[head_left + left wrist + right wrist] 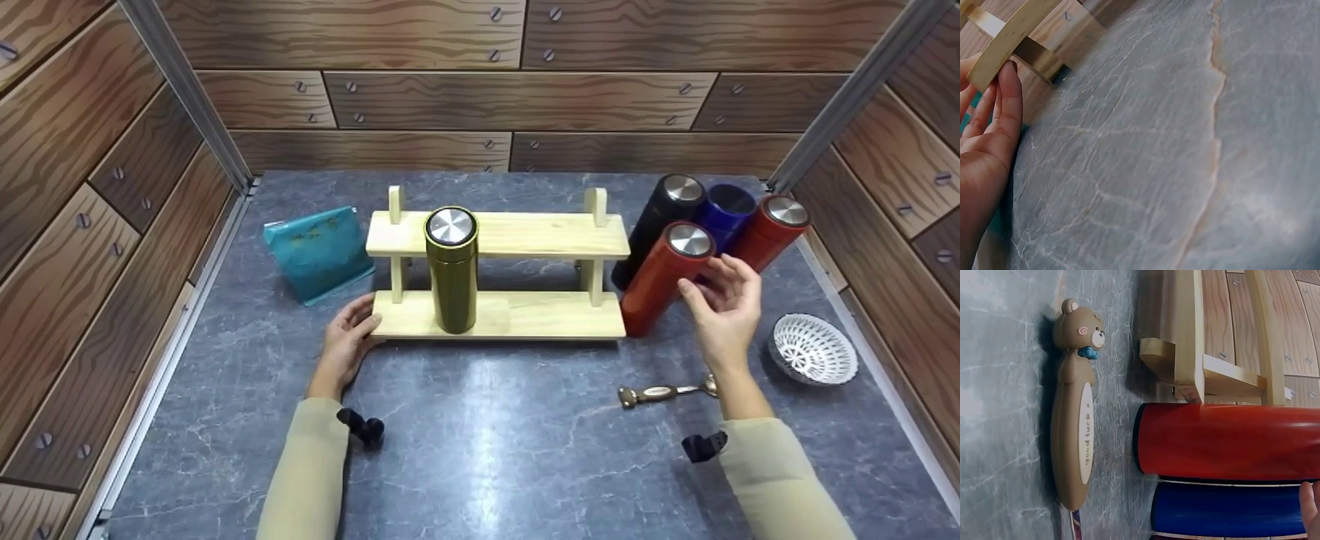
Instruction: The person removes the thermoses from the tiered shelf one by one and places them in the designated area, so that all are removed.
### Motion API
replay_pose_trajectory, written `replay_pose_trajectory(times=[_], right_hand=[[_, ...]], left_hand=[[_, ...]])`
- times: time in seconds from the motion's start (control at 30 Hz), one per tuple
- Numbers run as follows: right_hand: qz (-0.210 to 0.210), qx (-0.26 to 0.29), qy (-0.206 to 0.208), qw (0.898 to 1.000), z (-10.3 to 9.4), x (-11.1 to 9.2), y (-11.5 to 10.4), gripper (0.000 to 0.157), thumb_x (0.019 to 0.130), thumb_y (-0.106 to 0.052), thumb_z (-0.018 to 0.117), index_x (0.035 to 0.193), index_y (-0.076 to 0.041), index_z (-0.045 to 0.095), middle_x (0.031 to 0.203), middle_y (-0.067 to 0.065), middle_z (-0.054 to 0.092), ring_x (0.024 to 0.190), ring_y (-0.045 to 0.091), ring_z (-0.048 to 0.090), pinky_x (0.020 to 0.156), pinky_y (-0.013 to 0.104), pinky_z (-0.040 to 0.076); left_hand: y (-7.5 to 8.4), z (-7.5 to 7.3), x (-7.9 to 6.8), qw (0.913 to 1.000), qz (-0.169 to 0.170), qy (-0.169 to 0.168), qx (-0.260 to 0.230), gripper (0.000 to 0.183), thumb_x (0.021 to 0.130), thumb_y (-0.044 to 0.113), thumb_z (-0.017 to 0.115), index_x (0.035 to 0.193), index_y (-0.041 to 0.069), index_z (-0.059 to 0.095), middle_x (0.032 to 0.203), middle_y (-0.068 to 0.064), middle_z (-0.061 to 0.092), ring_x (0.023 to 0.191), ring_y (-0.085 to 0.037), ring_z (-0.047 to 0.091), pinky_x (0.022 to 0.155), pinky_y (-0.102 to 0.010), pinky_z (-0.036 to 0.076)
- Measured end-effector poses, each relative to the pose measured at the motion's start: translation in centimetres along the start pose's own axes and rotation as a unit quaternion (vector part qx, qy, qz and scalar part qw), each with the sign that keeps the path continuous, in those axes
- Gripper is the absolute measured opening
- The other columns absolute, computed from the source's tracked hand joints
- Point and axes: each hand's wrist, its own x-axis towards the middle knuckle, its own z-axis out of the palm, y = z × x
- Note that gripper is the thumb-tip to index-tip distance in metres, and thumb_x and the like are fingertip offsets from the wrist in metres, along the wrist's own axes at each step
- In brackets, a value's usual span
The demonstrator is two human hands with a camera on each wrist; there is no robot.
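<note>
A two-tier wooden shelf (540,319) stands mid-table with an olive-green thermos (456,289) upright on its lower board. At that board's left end my left hand (349,337) grips it; in the left wrist view, thumb and fingers lie on either side of the board end (985,73). Just right of an orange-red thermos (660,281), my right hand (727,307) is held with thumb and fingers apart and nothing between them. Its fingertips (1309,500) show at the edge of the right wrist view, beside the red thermos and over a blue one (1224,509).
Behind the orange-red thermos stand a black thermos (667,217), a lidless blue thermos (727,210) and another red one (772,225). A bear-handled spoon (660,394) and white woven basket (814,349) lie at right. A teal pouch (319,251) stands left of the shelf.
</note>
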Motion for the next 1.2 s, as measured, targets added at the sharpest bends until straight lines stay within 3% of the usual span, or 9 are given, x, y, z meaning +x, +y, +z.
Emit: replay_pose_trajectory(times=[0.2, 0.47, 1.2], right_hand=[[-0.021, 0.02, 0.005, 1.0, 0.4, -0.8, -0.9, 0.053, 0.071, 0.021, 0.066, 0.119, 0.01, 0.047, 0.111, 0.03, 0.054, 0.097, 0.035, 0.056, 0.075, 0.029, 0.049], [-0.031, 0.043, 0.007, 0.999, 1.6, -1.9, -2.1, 0.052, 0.071, 0.022, 0.065, 0.118, 0.011, 0.046, 0.108, 0.03, 0.054, 0.094, 0.036, 0.055, 0.075, 0.03, 0.049], [-0.038, 0.043, -0.112, 0.992, 6.9, -4.1, -2.3, 0.051, 0.073, 0.025, 0.061, 0.119, 0.014, 0.043, 0.109, 0.035, 0.052, 0.098, 0.038, 0.055, 0.082, 0.038, 0.049]], left_hand=[[0.1, -0.1, 0.0, 1.0, -0.001, 0.003, 0.0, 0.052, 0.085, 0.004, 0.067, 0.133, 0.004, 0.046, 0.13, -0.015, 0.048, 0.102, -0.022, 0.058, 0.07, -0.03, 0.053], [0.2, -0.2, 0.0, 1.0, 0.0, -0.006, 0.0, 0.052, 0.086, 0.004, 0.065, 0.134, 0.005, 0.046, 0.13, -0.015, 0.047, 0.103, -0.023, 0.056, 0.07, -0.03, 0.053], [0.0, 0.0, -0.1, 1.0, -0.004, -0.006, 0.007, 0.052, 0.087, 0.005, 0.065, 0.134, 0.005, 0.045, 0.13, -0.014, 0.047, 0.103, -0.021, 0.056, 0.072, -0.031, 0.052]])
